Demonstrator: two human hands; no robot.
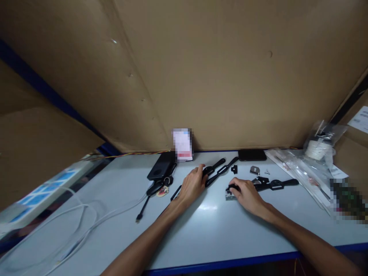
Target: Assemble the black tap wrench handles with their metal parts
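Observation:
My left hand [192,183] is at the middle of the table, its fingers curled round a black two-handled tool that looks like a spokeshave [214,166]. A second black spokeshave body [222,171] lies slanted just to the right of it. My right hand [245,193] pinches a small black part [233,187] just above a small shiny metal piece [230,198]; whether the two touch, I cannot tell. Beyond my right hand lies another black spokeshave [277,184]. Near it are a loose black cap [234,169], a slotted metal blade [254,170] and small screws [267,171].
A black box-shaped device [161,166] with a short cable and keys sits left of my hands. White cables [86,207] loop across the left side. A phone [252,155] lies against the cardboard wall [230,76]. Plastic bags [301,165] cover the right side.

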